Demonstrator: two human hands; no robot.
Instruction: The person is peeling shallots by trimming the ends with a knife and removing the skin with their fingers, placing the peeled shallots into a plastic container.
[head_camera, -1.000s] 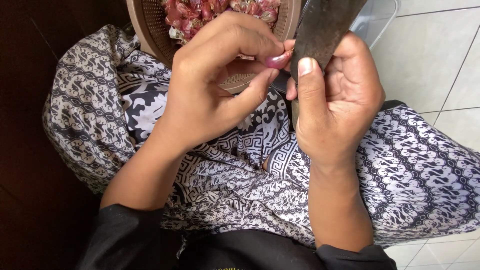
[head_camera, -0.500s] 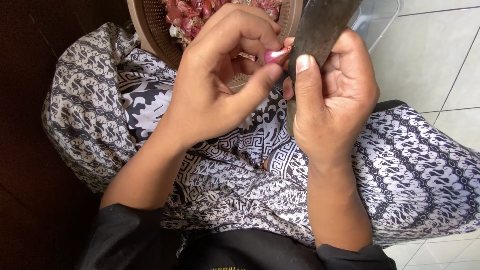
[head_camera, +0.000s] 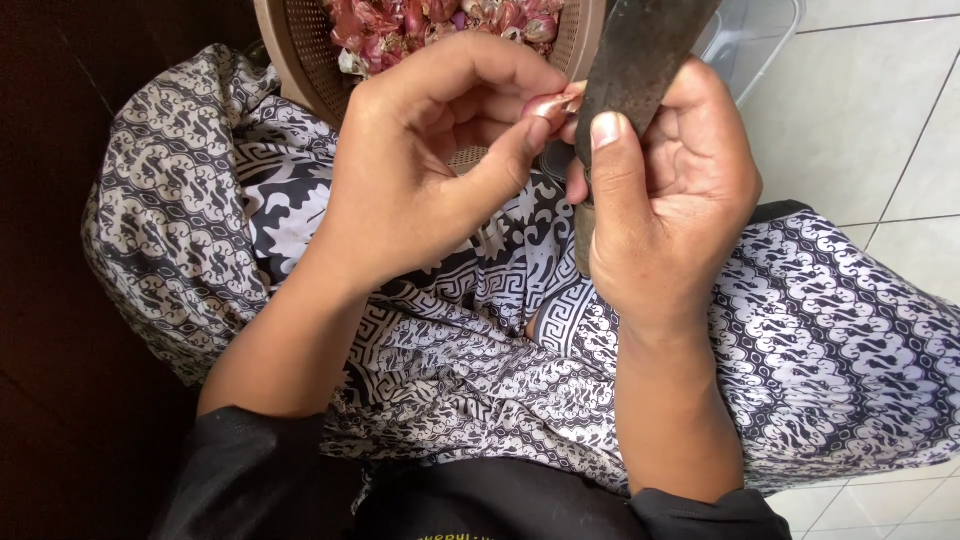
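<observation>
Dark floor (head_camera: 50, 300): along the left edge, in shadow.
Patterned cloth (head_camera: 450, 330): black-and-white batik over the person's lap, spread under both forearms.
Basket (head_camera: 290, 60): brown, perforated, round, at the top just beyond the lap; only its near part shows.
Shallot skins (head_camera: 420, 20): pink and reddish peelings heaped inside the basket.
Left hand (head_camera: 430, 170): raised above the lap, fingers curled, thumb and fingertips pinching a small shallot.
Shallot (head_camera: 552, 102): pinkish, glossy, small, gripped at the left hand's fingertips and touching the knife's edge; mostly covered by the fingers.
Knife (head_camera: 640, 50): broad dark blade, upright, running out of the top of the view; its lower end hidden in the right palm.
Right hand (head_camera: 670, 210): clenched around the knife, thumb pressed flat along the blade face, just beside the shallot.
Clear container (head_camera: 760, 40): transparent plastic, behind the right hand, on the floor.
Tiled floor (head_camera: 880, 130): pale tiles with dark grout lines, at right.
</observation>
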